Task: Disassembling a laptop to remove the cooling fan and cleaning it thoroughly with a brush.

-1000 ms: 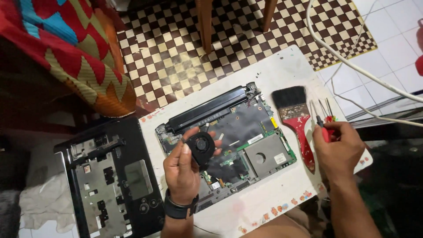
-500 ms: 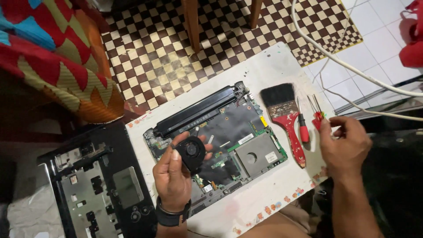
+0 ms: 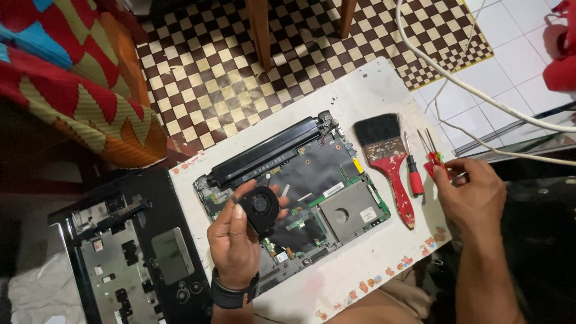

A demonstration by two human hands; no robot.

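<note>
An opened laptop base with its green circuit board and long black battery lies on a white board. My left hand holds a small round black cooling fan just above the circuit board. My right hand rests at the board's right edge, fingers closed on a small red-handled screwdriver. A second red-handled screwdriver and a red-handled paintbrush with black bristles lie between the laptop and my right hand.
The laptop's removed top cover lies upside down at lower left. A checkered mat with wooden chair legs is beyond the board. White cables cross the tiled floor at right. A patterned red fabric sits upper left.
The view has drifted slightly. My right hand has shifted a little at the small screwdrivers. My left hand still holds the fan over the board.
</note>
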